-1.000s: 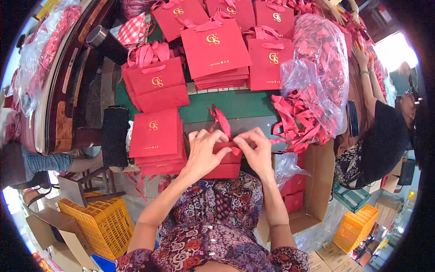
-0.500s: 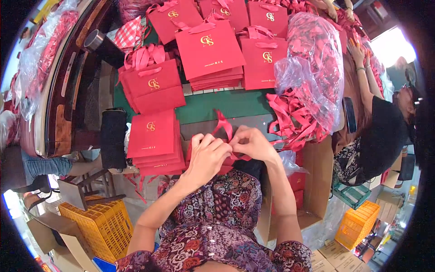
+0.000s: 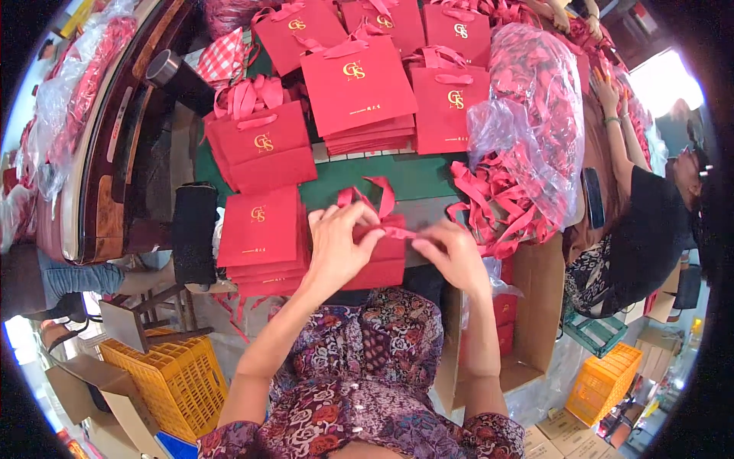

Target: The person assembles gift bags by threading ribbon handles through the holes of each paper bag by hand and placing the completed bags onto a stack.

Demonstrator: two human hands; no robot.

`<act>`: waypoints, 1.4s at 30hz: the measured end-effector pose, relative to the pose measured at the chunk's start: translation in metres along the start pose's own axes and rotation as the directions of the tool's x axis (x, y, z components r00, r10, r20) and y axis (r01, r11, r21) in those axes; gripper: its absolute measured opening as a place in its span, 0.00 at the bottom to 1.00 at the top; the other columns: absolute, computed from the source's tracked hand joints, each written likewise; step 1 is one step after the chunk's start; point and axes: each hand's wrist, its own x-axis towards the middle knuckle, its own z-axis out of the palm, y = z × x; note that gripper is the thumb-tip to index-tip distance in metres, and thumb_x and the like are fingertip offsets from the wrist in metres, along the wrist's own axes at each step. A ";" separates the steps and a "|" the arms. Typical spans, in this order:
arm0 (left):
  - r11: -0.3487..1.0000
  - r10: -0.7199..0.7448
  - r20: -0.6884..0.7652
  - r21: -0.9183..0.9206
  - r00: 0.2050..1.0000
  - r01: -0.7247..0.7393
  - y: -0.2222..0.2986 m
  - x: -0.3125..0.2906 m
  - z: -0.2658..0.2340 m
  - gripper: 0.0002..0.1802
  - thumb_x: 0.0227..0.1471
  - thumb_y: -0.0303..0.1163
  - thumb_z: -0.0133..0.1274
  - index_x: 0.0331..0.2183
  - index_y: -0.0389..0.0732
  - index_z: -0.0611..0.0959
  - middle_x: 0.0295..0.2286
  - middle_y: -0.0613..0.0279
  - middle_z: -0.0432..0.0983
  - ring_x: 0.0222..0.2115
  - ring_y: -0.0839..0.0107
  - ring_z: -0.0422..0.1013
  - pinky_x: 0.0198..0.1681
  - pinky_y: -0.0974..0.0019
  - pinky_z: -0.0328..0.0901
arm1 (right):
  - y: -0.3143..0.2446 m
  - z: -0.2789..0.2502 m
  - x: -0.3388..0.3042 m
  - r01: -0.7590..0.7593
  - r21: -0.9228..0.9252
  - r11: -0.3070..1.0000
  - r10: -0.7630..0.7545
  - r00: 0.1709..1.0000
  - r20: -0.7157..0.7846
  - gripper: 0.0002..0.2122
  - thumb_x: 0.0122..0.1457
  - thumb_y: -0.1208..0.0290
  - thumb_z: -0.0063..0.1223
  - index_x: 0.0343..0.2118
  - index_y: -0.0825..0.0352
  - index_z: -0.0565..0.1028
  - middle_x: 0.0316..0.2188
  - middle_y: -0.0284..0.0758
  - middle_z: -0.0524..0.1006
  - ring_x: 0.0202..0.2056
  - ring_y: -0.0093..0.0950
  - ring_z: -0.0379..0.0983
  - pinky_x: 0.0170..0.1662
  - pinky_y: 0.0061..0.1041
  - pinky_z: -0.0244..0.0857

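Note:
A small red paper bag (image 3: 384, 264) lies at the table's near edge in front of me. My left hand (image 3: 340, 243) is closed over its upper left part, thumb and forefinger pinching a red ribbon (image 3: 399, 232) at the bag's top. That ribbon stretches right toward my right hand (image 3: 459, 258), whose fingertips are blurred beside its end; whether they grip it I cannot make out. A ribbon loop (image 3: 382, 195) stands up beyond my left fingers. Next to my left hand is a stack of red bags (image 3: 258, 229) without visible handles.
Ribbon-handled bags (image 3: 359, 84) stand in stacks across the green tabletop (image 3: 375, 177). Loose ribbons (image 3: 505, 203) spill from a plastic sack (image 3: 535, 99) at right. An open carton (image 3: 539, 321) holding red bags is beside my right forearm. A dark tumbler (image 3: 180, 80) leans at left; a co-worker (image 3: 650, 183) sits right.
My hands have parted: the right moved right and slightly down, and the ribbon between them is now stretched out. More of the bag shows below them. The view has shifted slightly.

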 end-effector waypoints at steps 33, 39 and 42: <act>0.746 -0.203 0.442 -0.509 0.874 0.430 -0.017 -0.091 0.012 0.05 0.61 0.25 0.51 0.39 0.35 0.78 0.31 0.63 0.72 0.27 0.76 0.73 0.31 0.70 0.68 | -0.008 0.036 -0.005 -0.112 0.072 0.991 0.117 0.990 -0.074 0.08 0.63 0.75 0.50 0.42 0.72 0.72 0.33 0.47 0.72 0.37 0.46 0.73 0.40 0.40 0.66; 0.687 -0.262 0.417 -0.553 0.870 0.472 -0.021 -0.081 0.002 0.09 0.62 0.23 0.47 0.45 0.35 0.73 0.31 0.61 0.74 0.29 0.75 0.75 0.35 0.69 0.71 | -0.060 0.025 -0.019 0.061 0.019 0.998 -0.058 0.987 -0.153 0.21 0.48 0.74 0.69 0.44 0.68 0.74 0.39 0.42 0.74 0.39 0.41 0.74 0.41 0.36 0.70; 0.699 -0.221 0.373 -0.583 0.901 0.413 -0.019 -0.076 0.005 0.14 0.63 0.23 0.47 0.50 0.36 0.67 0.31 0.59 0.75 0.31 0.73 0.75 0.36 0.67 0.71 | -0.072 0.044 -0.017 0.179 0.124 0.976 -0.181 0.983 0.011 0.15 0.52 0.73 0.65 0.42 0.66 0.75 0.36 0.40 0.76 0.38 0.43 0.76 0.39 0.36 0.72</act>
